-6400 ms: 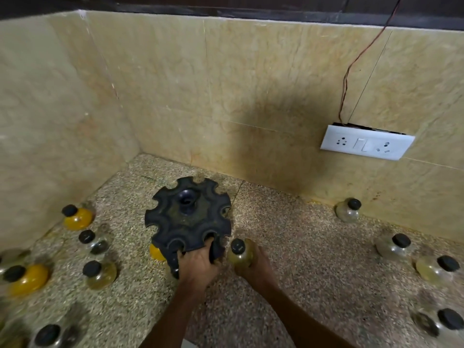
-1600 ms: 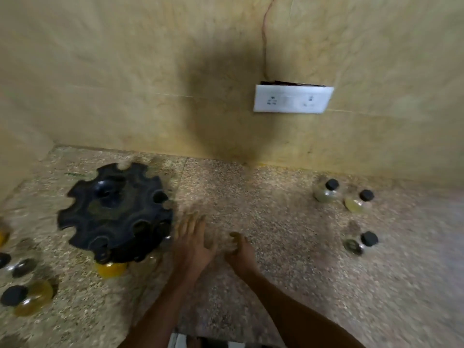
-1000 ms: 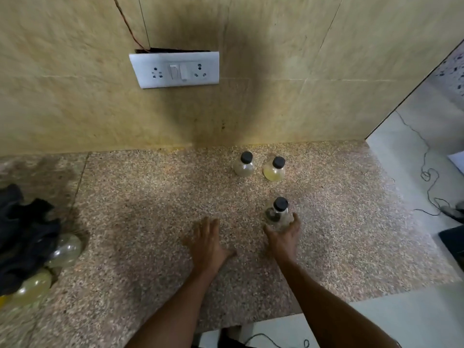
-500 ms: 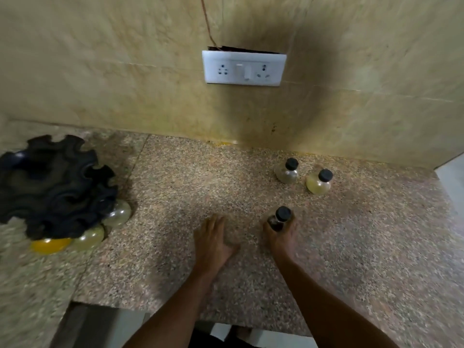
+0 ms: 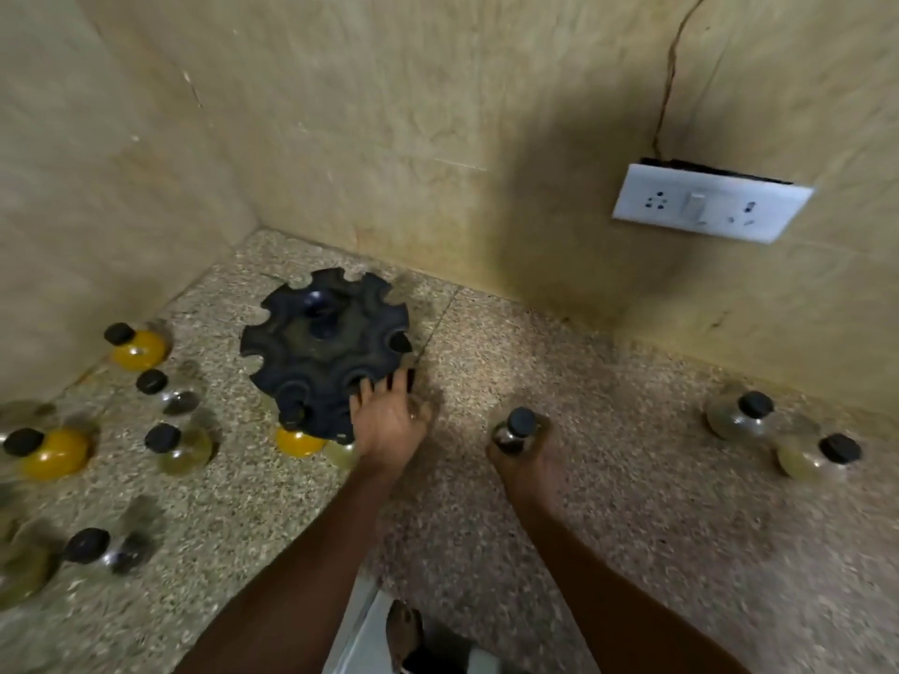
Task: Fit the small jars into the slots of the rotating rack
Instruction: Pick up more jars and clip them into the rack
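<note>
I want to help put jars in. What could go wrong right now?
The right hand holds a jar low, so it could slip and knock the counter. The left hand only rests flat on the rack, which might turn as the jar goes in. Jars already hanging under its near edge could get bumped.

Beige tiled walls (image 5: 389,114), speckled counter (image 5: 608,479)

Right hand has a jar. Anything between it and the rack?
Only the left hand. It rests on the near-right edge of the rack, on the side facing the held jar in the right hand. The counter between is bare.
</note>
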